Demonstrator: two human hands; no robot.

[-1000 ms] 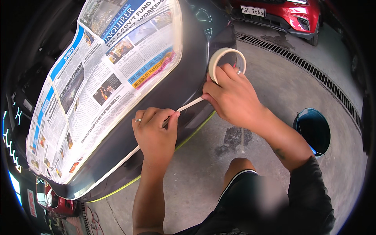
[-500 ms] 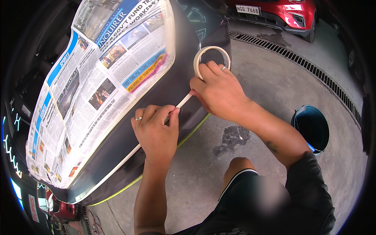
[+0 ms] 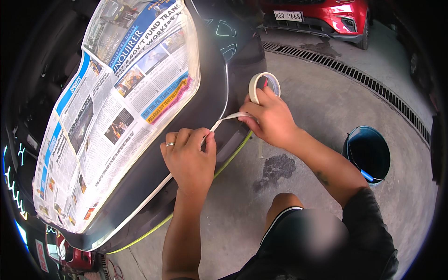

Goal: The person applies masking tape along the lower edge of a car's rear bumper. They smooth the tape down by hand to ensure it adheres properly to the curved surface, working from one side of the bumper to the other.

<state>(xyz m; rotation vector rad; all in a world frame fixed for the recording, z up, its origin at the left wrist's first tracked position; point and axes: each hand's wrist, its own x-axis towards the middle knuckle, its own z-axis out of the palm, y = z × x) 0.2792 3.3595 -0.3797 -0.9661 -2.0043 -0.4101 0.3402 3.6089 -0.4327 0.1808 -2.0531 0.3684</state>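
Observation:
My right hand is wrapped round a roll of cream masking tape, held off the side of a dark car bumper. From the roll a narrow tape strip runs back to the bumper and bends near my left hand. That hand presses the strip onto the bumper, thumb and forefinger pinched together on it. Past the left hand, the strip continues along the bumper toward the lower left. Newspaper sheets cover the panel beside it, taped along their edge.
Yellow-green tape lines the bumper's lower edge. On the concrete floor stands a dark blue bucket, right of my right forearm. A red car is parked beyond a drain grate. A wet patch marks the floor.
My right hand and the tape roll have moved right and down, away from the bumper. The strip, straight before, now bends outward. My left hand stays pinched at about the same place.

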